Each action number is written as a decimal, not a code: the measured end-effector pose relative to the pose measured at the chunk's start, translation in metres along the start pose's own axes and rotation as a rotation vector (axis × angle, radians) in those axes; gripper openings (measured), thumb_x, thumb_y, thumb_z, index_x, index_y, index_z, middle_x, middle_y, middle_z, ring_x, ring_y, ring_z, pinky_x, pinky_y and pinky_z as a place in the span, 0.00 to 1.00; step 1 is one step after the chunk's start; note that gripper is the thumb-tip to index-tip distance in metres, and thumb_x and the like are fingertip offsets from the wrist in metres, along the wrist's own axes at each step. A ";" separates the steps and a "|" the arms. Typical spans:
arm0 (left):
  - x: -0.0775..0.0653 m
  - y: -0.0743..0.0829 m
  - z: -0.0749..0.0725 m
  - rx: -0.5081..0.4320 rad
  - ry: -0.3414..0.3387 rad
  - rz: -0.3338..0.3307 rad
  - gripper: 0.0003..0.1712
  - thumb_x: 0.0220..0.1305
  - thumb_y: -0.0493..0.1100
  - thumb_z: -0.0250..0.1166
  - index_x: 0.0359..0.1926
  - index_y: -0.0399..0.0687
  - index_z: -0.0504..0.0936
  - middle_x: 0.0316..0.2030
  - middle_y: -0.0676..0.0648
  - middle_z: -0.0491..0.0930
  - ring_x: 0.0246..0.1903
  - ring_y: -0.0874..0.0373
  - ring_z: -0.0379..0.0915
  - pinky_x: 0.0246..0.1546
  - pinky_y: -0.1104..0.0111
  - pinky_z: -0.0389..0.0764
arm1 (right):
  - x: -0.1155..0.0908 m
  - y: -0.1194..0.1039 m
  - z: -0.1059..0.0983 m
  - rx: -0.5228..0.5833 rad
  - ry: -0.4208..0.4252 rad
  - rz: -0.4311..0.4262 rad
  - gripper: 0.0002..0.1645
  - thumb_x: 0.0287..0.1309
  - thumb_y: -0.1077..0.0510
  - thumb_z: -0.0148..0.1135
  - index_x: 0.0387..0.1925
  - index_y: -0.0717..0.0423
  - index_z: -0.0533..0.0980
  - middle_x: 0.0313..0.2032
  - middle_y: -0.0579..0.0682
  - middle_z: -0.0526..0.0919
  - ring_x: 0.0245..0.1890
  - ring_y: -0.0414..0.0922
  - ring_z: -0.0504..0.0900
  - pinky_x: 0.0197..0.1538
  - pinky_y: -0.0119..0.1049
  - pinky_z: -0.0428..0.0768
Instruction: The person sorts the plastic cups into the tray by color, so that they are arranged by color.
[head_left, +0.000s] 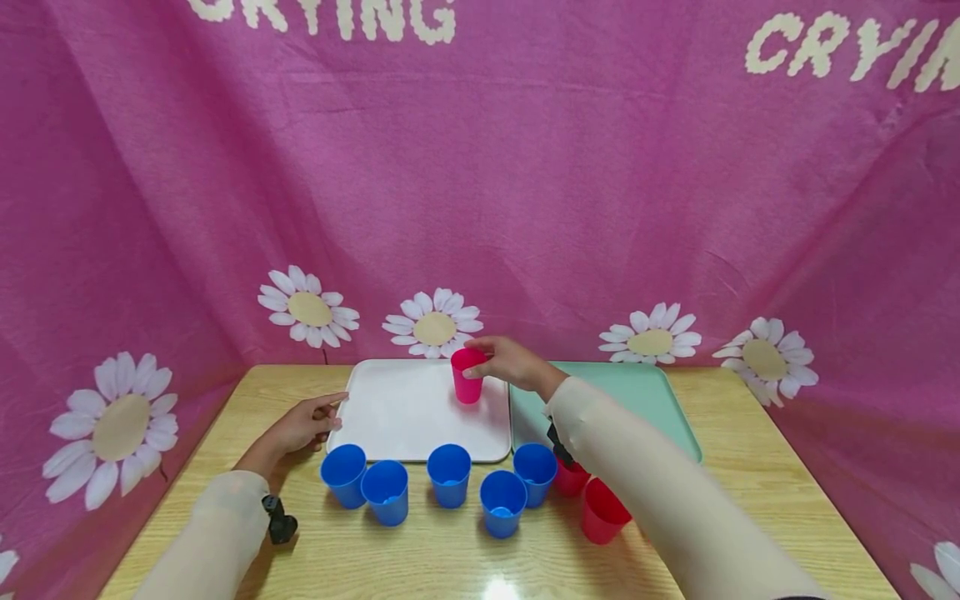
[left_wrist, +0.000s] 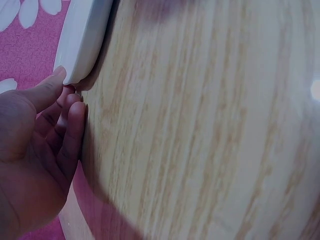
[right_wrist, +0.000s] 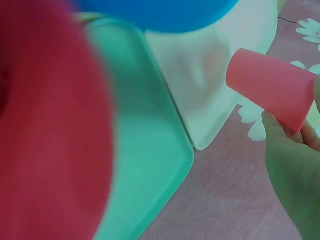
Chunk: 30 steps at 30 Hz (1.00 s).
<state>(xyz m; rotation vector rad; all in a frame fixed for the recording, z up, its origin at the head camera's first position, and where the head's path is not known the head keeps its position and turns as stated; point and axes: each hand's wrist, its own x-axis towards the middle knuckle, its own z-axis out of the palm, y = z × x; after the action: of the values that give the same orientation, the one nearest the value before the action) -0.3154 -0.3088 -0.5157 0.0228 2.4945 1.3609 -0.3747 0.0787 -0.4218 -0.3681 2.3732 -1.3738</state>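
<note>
My right hand [head_left: 513,364] grips a pink-red plastic cup [head_left: 468,385] by its upper part, thumb on the near side. The cup is upright, at the right half of the white tray [head_left: 405,417], its base right at the tray's surface in the head view. In the right wrist view the same cup [right_wrist: 270,85] appears on its side because of the camera's tilt. My left hand [head_left: 303,423] is at the white tray's left edge. In the left wrist view its thumb lies on the tray's rim [left_wrist: 82,45], with fingertips just under it.
A mint-green tray [head_left: 637,400] adjoins the white one on the right. In front stand several blue cups [head_left: 448,477] and two red cups [head_left: 602,512], partly behind my right sleeve. Pink fabric [head_left: 525,208] with daisies hangs behind the wooden table [head_left: 757,467].
</note>
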 end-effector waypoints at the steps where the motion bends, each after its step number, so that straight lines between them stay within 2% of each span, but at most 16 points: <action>1: 0.000 0.000 0.000 0.000 -0.001 0.000 0.35 0.76 0.35 0.59 0.79 0.45 0.60 0.43 0.41 0.70 0.32 0.52 0.68 0.30 0.67 0.76 | 0.001 -0.001 0.002 -0.001 -0.003 -0.003 0.43 0.59 0.57 0.75 0.74 0.54 0.69 0.68 0.58 0.73 0.69 0.58 0.71 0.64 0.54 0.78; 13: -0.003 0.003 -0.002 0.011 -0.001 0.006 0.35 0.77 0.36 0.58 0.80 0.45 0.59 0.43 0.41 0.69 0.32 0.52 0.68 0.30 0.66 0.76 | 0.020 -0.012 0.027 0.051 -0.045 -0.063 0.42 0.61 0.63 0.72 0.74 0.63 0.67 0.67 0.63 0.73 0.67 0.59 0.72 0.65 0.53 0.77; 20: -0.003 0.002 -0.001 0.003 -0.004 -0.002 0.35 0.76 0.35 0.58 0.80 0.46 0.60 0.43 0.41 0.69 0.33 0.52 0.68 0.30 0.66 0.76 | 0.029 -0.015 0.040 0.055 -0.069 -0.050 0.41 0.61 0.62 0.73 0.73 0.64 0.67 0.66 0.62 0.74 0.67 0.58 0.73 0.64 0.50 0.78; 30: -0.003 0.004 0.000 -0.002 -0.004 -0.005 0.35 0.76 0.34 0.58 0.80 0.46 0.60 0.43 0.41 0.69 0.33 0.52 0.68 0.30 0.67 0.76 | 0.030 -0.017 0.047 0.046 -0.057 -0.019 0.39 0.61 0.63 0.73 0.71 0.64 0.69 0.66 0.62 0.74 0.65 0.56 0.74 0.62 0.45 0.80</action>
<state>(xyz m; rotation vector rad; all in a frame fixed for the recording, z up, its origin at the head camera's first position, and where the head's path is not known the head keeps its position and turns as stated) -0.3131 -0.3073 -0.5119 0.0191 2.4882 1.3604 -0.3804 0.0221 -0.4334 -0.4121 2.2940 -1.4051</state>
